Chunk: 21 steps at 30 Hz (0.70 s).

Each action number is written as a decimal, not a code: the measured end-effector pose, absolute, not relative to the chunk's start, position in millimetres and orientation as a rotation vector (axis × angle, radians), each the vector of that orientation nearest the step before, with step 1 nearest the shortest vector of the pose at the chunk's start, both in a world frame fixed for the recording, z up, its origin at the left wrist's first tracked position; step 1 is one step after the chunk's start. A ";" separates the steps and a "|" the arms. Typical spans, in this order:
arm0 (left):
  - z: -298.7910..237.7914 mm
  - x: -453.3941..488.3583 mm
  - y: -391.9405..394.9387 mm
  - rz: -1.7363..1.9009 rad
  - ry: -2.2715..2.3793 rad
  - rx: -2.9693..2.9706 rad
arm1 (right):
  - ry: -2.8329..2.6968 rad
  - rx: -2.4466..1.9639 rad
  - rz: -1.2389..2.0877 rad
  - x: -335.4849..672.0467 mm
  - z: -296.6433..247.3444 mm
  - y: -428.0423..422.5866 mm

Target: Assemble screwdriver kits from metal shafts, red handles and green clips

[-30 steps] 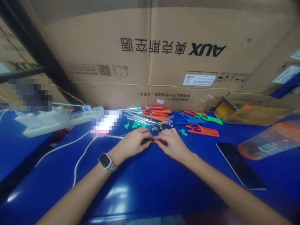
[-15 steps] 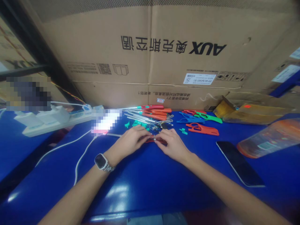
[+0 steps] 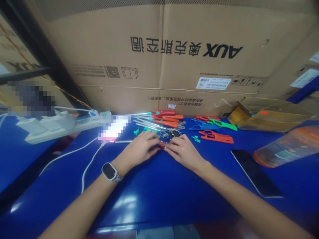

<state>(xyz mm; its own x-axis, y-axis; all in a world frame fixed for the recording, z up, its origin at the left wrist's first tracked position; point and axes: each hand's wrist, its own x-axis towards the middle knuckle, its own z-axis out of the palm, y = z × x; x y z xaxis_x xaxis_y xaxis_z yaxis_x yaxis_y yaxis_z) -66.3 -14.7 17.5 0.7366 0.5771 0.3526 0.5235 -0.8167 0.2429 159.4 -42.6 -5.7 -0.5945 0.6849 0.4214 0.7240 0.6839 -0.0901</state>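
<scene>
A red long-reach lighter [image 3: 162, 144] is between my two hands, low over the blue table, mostly hidden by fingers. Its thin metal tube [image 3: 123, 141] sticks out to the left, beyond my left hand [image 3: 143, 148]. That hand is closed on the lighter's left part. My right hand [image 3: 184, 153] pinches its right end, fingertips almost meeting the left ones. Just behind the fingers lie thin wires, a small black part [image 3: 175, 133] and green plastic pieces [image 3: 149, 128]. Another green piece [image 3: 196, 138] rests right of my right hand.
Behind lie several red-orange lighters [image 3: 171, 122] with metal tubes. Orange [image 3: 224, 137], blue [image 3: 206, 126] and green [image 3: 224, 124] handle shells sit to the right. A phone [image 3: 255, 174] and plastic jar [image 3: 286, 147] are further right; a power strip [image 3: 50, 129] is left. Cardboard [image 3: 159, 66] stands behind.
My right fingers have drawn closer together over the lighter, and less of its red body shows. Both hands stay in nearly the same place; the view has shifted slightly.
</scene>
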 end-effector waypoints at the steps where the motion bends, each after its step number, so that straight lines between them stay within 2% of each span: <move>1: 16.8 -65.3 -13.9 0.616 0.897 2.826 | -2.460 -1.098 -0.113 159.6 -6.6 -42.2; 16: 16.9 -56.7 -3.7 0.416 0.888 2.874 | -2.326 -1.083 0.111 160.7 -14.1 -43.1; 21: 20.8 -55.9 -5.4 0.378 0.893 2.856 | -2.382 -1.025 0.088 164.3 -13.0 -44.9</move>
<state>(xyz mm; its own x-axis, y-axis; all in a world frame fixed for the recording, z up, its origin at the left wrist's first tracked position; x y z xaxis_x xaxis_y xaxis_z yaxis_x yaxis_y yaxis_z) -55.9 -5.4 20.8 0.7942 0.5741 0.1992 0.5428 -0.8176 0.1924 164.3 -44.9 -13.0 -0.5644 0.6901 0.4529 0.6550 0.7083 -0.2630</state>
